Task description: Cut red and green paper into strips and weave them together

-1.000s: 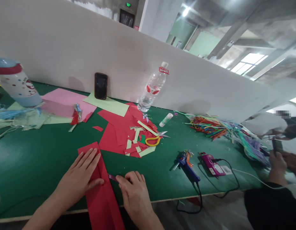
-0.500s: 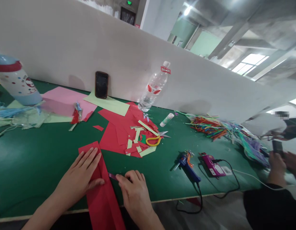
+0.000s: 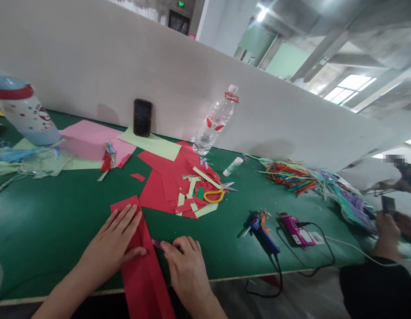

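A long folded strip of red paper (image 3: 147,277) lies over the table's front edge. My left hand (image 3: 120,232) is flat on it, fingers stretched out. Just right of the strip, my right hand (image 3: 185,266) is closed around a thin purple strip-like tool (image 3: 156,243), whose tip points at the paper's right edge. Whether that tip touches the paper I cannot tell; most of the tool is hidden in my fingers. Beyond both hands lie red paper sheets (image 3: 155,190) with cut scraps, and yellow-handled scissors (image 3: 213,196) rest on top.
A glue gun (image 3: 265,235) and a magenta power box (image 3: 296,230) with cables sit to the right. Behind stand a water bottle (image 3: 213,126), a glue stick (image 3: 233,166) and a phone (image 3: 142,118). Pipe cleaners (image 3: 290,176) lie rightward. Another person's hands (image 3: 388,232) hold a phone at far right.
The whole view has shifted very slightly. Both hands, the red paper and the purple tool keep practically the same positions.
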Action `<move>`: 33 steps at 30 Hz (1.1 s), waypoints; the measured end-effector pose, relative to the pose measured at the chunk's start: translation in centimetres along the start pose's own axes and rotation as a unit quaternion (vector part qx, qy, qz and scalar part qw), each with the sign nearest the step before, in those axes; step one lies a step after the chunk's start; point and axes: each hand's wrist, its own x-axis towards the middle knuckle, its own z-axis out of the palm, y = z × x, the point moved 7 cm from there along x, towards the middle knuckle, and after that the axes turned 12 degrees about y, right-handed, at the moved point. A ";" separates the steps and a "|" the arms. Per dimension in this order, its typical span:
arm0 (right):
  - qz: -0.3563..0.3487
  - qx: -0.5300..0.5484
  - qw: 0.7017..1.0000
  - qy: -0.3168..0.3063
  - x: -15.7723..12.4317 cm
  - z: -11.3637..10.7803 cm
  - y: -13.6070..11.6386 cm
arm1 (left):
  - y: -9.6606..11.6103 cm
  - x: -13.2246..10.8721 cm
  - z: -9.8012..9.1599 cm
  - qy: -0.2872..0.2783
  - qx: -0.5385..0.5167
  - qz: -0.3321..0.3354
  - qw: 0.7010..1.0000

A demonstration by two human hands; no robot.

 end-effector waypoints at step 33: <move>-0.004 0.017 1.000 0.020 -0.3 -0.4 0.7 | -0.1 0.1 -0.1 -0.024 -0.012 -0.017 0.999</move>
